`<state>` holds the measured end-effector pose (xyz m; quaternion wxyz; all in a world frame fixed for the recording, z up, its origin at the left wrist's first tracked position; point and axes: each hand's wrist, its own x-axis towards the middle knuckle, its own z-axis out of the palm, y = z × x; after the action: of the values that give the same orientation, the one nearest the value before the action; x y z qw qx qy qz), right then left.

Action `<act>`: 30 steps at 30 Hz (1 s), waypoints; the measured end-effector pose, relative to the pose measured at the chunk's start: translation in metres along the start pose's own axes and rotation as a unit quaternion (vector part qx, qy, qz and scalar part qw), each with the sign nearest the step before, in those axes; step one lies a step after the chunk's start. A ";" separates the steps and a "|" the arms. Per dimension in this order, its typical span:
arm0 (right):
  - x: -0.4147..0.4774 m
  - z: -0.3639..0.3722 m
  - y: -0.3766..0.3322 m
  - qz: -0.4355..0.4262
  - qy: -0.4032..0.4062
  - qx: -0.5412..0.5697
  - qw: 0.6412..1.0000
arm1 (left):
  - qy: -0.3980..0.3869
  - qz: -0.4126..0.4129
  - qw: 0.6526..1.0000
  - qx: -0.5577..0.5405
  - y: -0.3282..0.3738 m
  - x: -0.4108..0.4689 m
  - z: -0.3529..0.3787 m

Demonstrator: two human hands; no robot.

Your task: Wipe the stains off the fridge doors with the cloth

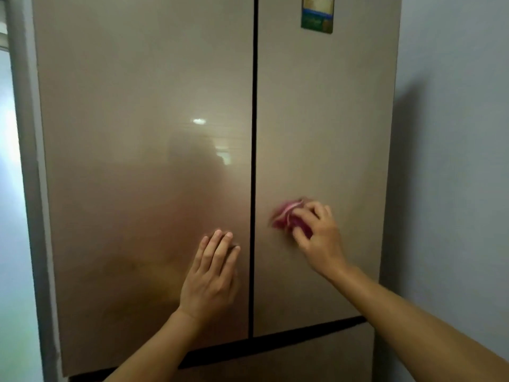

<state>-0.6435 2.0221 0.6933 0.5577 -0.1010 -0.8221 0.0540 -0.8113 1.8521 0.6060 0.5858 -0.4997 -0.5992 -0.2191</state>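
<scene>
The fridge filled most of the view, its left door (143,166) and right door (325,139) both champagne-coloured and glossy, parted by a dark vertical seam that ran down to a dark horizontal gap above a lower drawer front (316,354). A pale wall (454,133) stood just beside the right door's outer edge and carried the fridge's shadow, so there was little room on that side; a grey frame ran close along the left door's outer edge. Broad bare surface lay open above both hands. A sticker (317,13) sat high on the right door. The left hand (212,274) lay flat against the left door near the seam, fingers straight and close together, holding nothing. The right hand (316,238) pressed a bunched pink cloth (286,216) against the right door, low on the panel and a little right of the seam. Its fingers (303,213) curled over the cloth's right part and gripped it, while the rest of the cloth stuck out to the left of the fingertips, blurred. No stains could be made out on either door.
</scene>
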 end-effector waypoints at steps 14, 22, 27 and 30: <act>0.099 -0.052 0.045 0.090 0.133 0.036 0.986 | -0.035 -0.032 0.996 -0.075 0.082 0.035 0.032; 0.007 -0.081 0.061 -0.001 -0.310 0.047 0.949 | -0.022 -0.013 1.000 0.001 0.081 0.030 0.050; 0.143 -0.100 0.034 0.041 0.113 0.137 0.983 | -0.017 -0.011 1.000 0.009 0.083 0.031 0.051; 0.158 -0.066 0.016 -0.007 0.145 0.066 0.987 | -0.011 -0.004 1.000 0.017 0.081 0.033 0.051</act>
<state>-0.6371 2.0722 0.8578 0.6766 -0.0653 -0.7280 0.0890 -0.7609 1.9393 0.5994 0.5869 -0.4895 -0.6113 -0.2053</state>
